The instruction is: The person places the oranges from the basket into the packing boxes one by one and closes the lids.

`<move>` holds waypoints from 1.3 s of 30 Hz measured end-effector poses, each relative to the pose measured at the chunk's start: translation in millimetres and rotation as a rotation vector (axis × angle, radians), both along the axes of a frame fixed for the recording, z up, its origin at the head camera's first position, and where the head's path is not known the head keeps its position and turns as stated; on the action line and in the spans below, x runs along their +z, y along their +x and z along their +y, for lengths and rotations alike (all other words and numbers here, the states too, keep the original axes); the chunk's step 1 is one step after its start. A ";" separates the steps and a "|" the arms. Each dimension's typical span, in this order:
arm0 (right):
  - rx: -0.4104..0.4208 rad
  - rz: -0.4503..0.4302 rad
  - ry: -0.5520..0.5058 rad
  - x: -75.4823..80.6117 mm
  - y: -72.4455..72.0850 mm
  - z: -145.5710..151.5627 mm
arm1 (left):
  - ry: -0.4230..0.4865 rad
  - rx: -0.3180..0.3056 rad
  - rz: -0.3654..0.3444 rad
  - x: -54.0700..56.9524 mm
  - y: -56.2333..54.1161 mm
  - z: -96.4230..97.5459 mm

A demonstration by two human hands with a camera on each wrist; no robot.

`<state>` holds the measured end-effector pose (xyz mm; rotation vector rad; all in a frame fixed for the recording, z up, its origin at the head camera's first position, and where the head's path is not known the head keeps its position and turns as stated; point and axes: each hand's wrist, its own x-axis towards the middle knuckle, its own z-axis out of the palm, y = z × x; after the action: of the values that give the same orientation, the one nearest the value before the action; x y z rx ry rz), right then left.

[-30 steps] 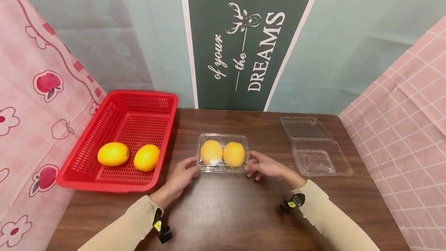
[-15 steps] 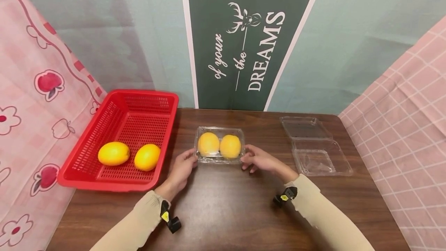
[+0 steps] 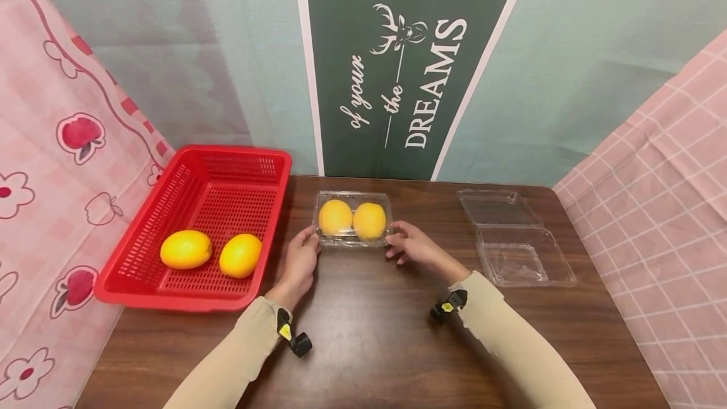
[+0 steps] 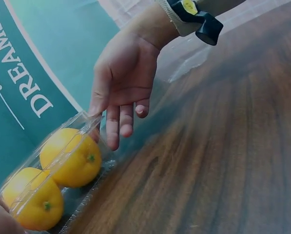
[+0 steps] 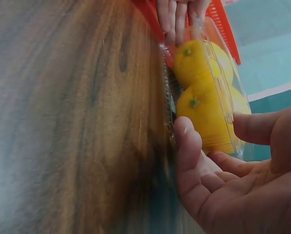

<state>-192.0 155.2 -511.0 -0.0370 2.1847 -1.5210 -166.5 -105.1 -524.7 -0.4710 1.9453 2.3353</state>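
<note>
A lidded clear plastic clamshell box (image 3: 353,242) with two oranges (image 3: 335,217) inside lies toward the back middle of the wooden table in the head view. My left hand (image 3: 300,260) grips its left end, and my right hand (image 3: 414,245) its right end. From the right wrist, the thumb (image 5: 255,127) of my right hand rests at the lid's edge while its fingers lie round the box's end. Only part of my left hand (image 4: 1,217) shows at the lower left corner of the left wrist view.
A red perforated basket (image 3: 278,188) stands at the left with two more yellow-orange fruits (image 3: 185,249) in it. At the right lies another clear clamshell box (image 3: 525,257), lid up and nothing inside. A printed cloth (image 3: 255,81) hangs behind the table's back edge.
Both hands have moved the closed box with its two oranges away from the person and slightly left, toward the back of the table. The basket and the other box have stayed put.
</note>
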 end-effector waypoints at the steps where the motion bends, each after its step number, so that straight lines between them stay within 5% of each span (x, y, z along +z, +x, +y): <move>1: -0.008 0.002 -0.005 -0.7 -2.3 -1.4 | 0.008 0.016 -0.002 -0.6 -1.8 0.9; 12: -0.076 -0.006 0.007 -2.4 -25.5 -13.8 | 0.026 0.129 -0.030 -0.8 -24.8 5.4; 23: -0.147 -0.023 -0.096 -8.3 -45.7 -27.6 | 0.164 0.282 -0.062 2.2 -54.9 12.1; 39: -0.232 -0.008 -0.095 -9.1 -63.2 -33.1 | 0.300 0.338 -0.053 2.8 -76.6 16.2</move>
<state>-255.1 122.1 -520.2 0.1977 2.1695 -1.7455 -243.1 -88.9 -521.9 -0.8800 1.5519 2.7199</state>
